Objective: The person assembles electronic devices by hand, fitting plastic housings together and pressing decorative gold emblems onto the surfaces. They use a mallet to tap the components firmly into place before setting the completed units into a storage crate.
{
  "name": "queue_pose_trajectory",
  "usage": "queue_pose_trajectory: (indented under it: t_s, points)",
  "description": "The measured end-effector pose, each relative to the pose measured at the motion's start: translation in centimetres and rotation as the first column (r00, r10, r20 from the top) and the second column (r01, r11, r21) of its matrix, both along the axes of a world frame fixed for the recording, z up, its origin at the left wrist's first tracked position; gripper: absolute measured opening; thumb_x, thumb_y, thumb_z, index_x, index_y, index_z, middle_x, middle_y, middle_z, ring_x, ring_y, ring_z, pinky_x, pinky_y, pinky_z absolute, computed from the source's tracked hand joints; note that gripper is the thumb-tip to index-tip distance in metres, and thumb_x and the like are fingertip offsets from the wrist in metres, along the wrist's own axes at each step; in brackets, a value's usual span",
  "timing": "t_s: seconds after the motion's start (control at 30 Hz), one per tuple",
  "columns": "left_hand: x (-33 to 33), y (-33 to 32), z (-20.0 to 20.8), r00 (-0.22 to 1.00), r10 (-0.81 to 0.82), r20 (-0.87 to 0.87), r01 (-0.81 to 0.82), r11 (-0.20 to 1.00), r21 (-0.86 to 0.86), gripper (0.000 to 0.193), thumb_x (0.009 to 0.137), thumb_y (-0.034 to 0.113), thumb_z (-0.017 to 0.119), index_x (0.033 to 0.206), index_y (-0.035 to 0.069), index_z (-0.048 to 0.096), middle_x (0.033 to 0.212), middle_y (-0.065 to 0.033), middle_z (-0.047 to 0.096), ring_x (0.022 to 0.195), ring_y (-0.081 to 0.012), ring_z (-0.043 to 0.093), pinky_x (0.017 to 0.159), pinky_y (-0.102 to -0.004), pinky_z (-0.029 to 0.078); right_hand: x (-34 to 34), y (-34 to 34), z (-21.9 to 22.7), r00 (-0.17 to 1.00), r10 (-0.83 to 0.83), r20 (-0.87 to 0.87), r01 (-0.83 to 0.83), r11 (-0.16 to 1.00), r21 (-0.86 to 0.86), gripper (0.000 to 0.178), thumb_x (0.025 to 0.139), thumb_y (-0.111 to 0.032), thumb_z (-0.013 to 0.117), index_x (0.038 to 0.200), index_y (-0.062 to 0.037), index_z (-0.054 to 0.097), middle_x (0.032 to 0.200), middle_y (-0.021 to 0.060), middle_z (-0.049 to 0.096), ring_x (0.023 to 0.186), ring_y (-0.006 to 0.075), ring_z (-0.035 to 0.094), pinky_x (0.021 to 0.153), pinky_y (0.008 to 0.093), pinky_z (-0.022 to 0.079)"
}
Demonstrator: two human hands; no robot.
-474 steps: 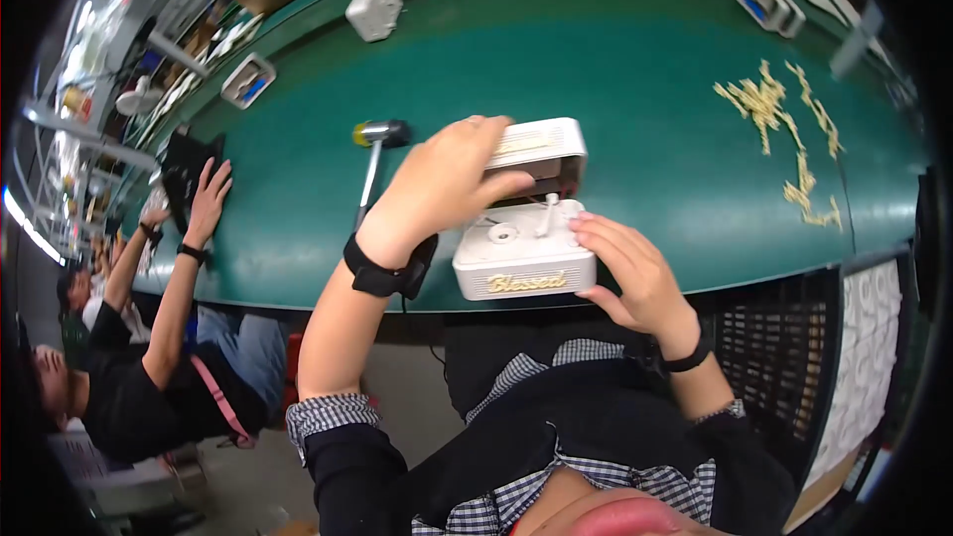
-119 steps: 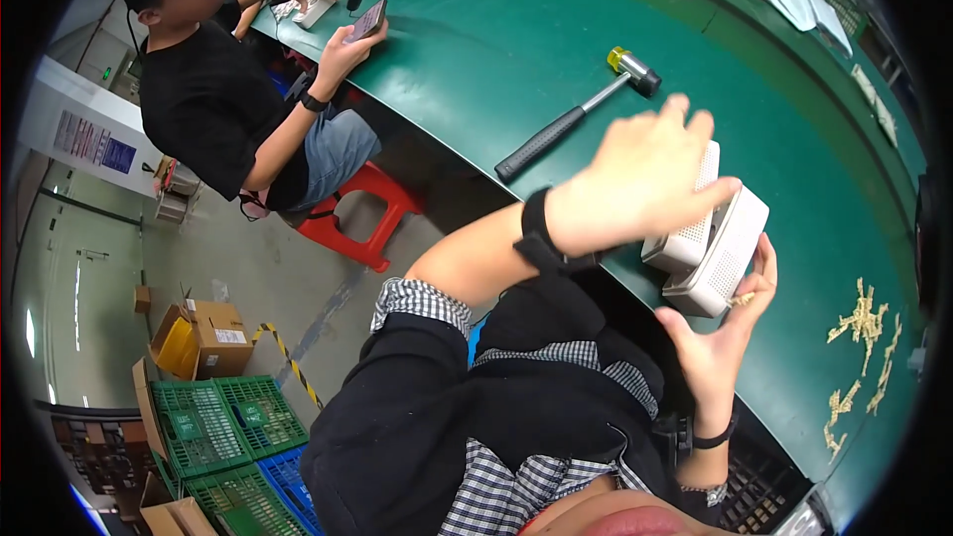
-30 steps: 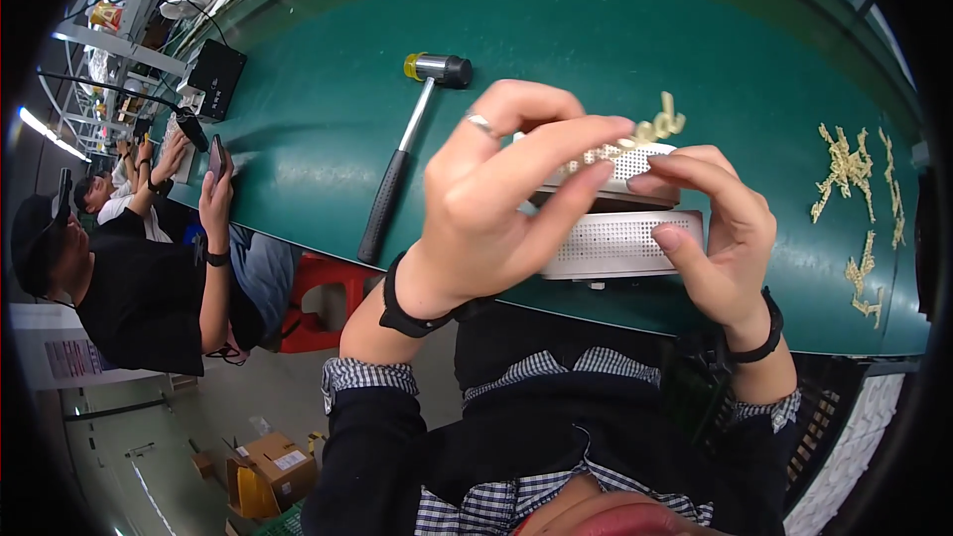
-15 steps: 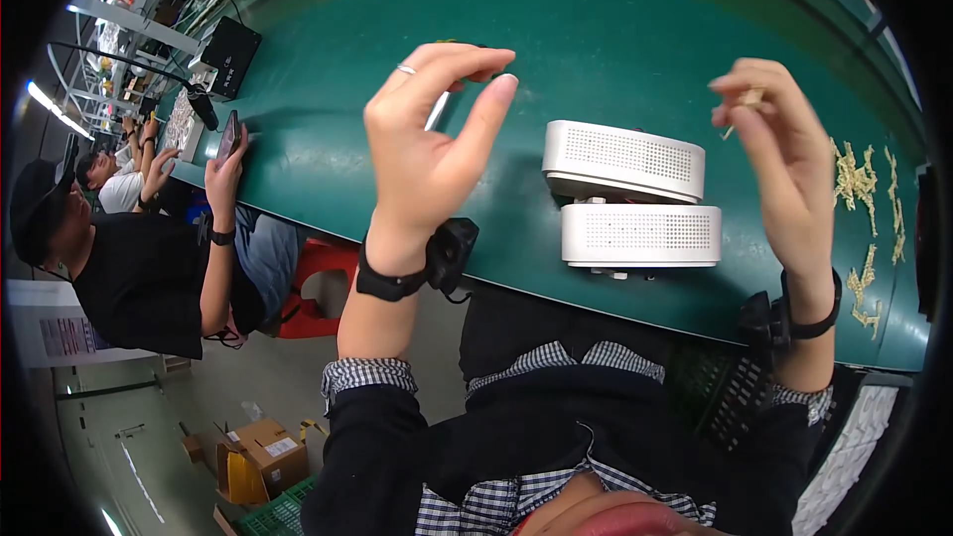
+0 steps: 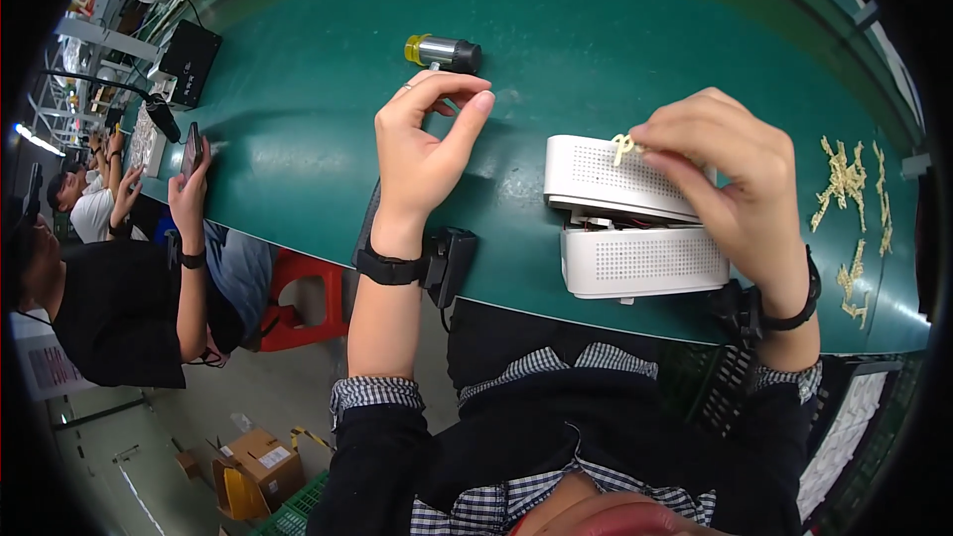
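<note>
Pinched between my right hand's (image 5: 735, 154) thumb and fingers is a small pale yellow looped piece (image 5: 622, 149). It is in front of the perforated face of the farther white casing (image 5: 586, 164); whether it touches is unclear. The nearer white casing (image 5: 645, 260) lies against the farther one, with dark inner parts and wires showing between them. My left hand (image 5: 427, 144) hovers over the table to their left, fingers curled and thumb tip against the index finger, nothing visible between them. Just beyond it lies a mallet (image 5: 444, 53) with a yellow and a black face.
More pale yellow pieces (image 5: 844, 184) are scattered on the green table (image 5: 615, 40) at the right. To the left, a person (image 5: 119, 298) holds a phone (image 5: 192, 149) beside a red stool (image 5: 308, 288). A black box (image 5: 189, 65) stands at the far left. Below is a cardboard box (image 5: 260, 467).
My right hand has moved left to the farther casing with the yellow piece. My left thumb and index finger have come together. The mallet shows more fully, and the casings' near ends have spread apart.
</note>
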State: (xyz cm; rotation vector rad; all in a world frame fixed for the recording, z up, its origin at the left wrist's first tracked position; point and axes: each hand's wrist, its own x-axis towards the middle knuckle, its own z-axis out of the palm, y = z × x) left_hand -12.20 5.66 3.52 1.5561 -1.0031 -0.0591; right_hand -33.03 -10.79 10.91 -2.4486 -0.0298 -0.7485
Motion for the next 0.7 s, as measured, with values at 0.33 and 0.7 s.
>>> queue_pose_trajectory:
  t_s: [0.33, 0.7]
  points:
    - [-0.3, 0.2, 0.1, 0.990, 0.004, 0.138, -0.014, 0.998, 0.069, 0.013, 0.076, 0.009, 0.073, 0.085, 0.001, 0.069, 0.080, -0.0082, 0.068, 0.072, -0.0164, 0.063, 0.067, -0.0269, 0.048, 0.7, 1.4, -1.2, 0.999, -0.032, 0.004, 0.032, 0.995, -0.092, 0.017, 0.071, 0.007, 0.072, 0.087, -0.0001, 0.071, 0.085, 0.0088, 0.065, 0.071, 0.0201, 0.060, 0.060, 0.0276, 0.050]
    - [-0.1, 0.2, 0.2, 0.991, 0.028, 0.131, -0.044, 0.992, 0.120, 0.013, 0.077, 0.010, 0.072, 0.086, 0.000, 0.069, 0.081, -0.0086, 0.068, 0.072, -0.0166, 0.063, 0.066, -0.0279, 0.049, -0.1, 2.0, -0.4, 0.993, -0.067, -0.099, 0.048, 0.982, -0.182, 0.019, 0.074, 0.000, 0.072, 0.092, 0.0000, 0.069, 0.091, 0.0093, 0.062, 0.078, 0.0220, 0.060, 0.065, 0.0300, 0.050]
